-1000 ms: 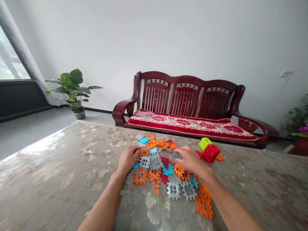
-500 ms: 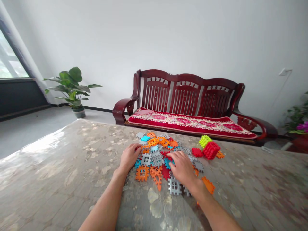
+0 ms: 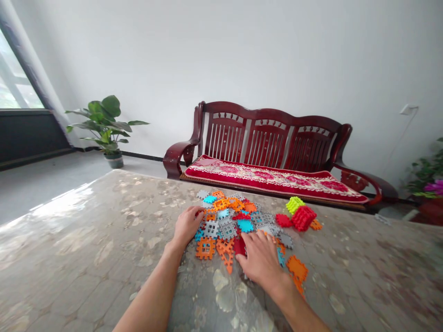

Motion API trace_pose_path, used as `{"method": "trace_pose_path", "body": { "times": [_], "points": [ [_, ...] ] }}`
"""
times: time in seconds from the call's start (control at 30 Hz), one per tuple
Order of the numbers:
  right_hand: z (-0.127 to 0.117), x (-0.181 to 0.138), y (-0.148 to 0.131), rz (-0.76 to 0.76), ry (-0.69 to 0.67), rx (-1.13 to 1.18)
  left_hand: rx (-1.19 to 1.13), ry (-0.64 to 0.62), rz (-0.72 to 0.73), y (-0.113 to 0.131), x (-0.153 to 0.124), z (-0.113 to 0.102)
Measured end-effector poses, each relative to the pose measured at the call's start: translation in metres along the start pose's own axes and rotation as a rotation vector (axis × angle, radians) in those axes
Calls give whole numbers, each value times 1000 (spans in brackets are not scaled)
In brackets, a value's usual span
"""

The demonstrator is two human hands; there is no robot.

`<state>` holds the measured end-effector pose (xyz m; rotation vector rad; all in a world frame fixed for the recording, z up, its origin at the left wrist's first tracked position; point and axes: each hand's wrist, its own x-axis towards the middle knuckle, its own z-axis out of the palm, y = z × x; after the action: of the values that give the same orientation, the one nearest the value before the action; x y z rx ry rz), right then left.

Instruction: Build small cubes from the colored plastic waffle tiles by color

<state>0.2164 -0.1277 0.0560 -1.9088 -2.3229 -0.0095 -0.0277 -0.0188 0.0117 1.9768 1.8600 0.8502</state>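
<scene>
On the near side of the pile (image 3: 227,229), I've got the right hand (image 3: 262,256) palm down, thumb and forefinger part open with a red tile (image 3: 240,247) between them, partly covered. Can't tell from here if that's a grip or just contact. I read the step as picking through tiles by hand. If that tile is the one wanted, the next move calls for closing thumb and forefinger on its toothed edges and lifting straight up, so the teeth don't drag the neighbours. Left hand (image 3: 188,224) sits at the pile's left edge, fingers curled in, tips hidden against the tiles; can't confirm it has hold of anything. Nearest to it I see an orange window tile (image 3: 209,215), just beside the fingertips. The bulk of the pile lies between the hands and beyond them on the table (image 3: 104,253), tiles flat and overlapping. Orange square (image 3: 205,249) is nearer me, below the left hand; orange triangle (image 3: 226,253) is between the two forearms, just left of the right thumb. Grey tile (image 3: 285,239) is just right of the right hand. Red cube (image 3: 303,218) and yellow block (image 3: 295,205) stand off to the right, clear of both hands.
</scene>
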Motion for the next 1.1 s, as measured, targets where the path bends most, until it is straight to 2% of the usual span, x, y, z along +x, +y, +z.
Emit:
{"method": "trace_pose_path", "body": {
  "times": [0.17, 0.57, 0.8, 0.97, 1.1],
  "points": [
    [1, 2, -9, -1, -17, -61, -3, -2, 5, -2, 1, 2],
    [13, 7, 5, -19, 14, -86, 0, 17, 0, -2, 0, 2],
    [7, 5, 5, -33, 54, 13, 8, 22, -3, -2, 1, 3],
    [6, 3, -4, -15, -15, -48, 18, 11, -4, 0, 0, 1],
    [16, 2, -8, -48, 23, -136, 15, 10, -5, 0, 0, 1]
  ]
}}
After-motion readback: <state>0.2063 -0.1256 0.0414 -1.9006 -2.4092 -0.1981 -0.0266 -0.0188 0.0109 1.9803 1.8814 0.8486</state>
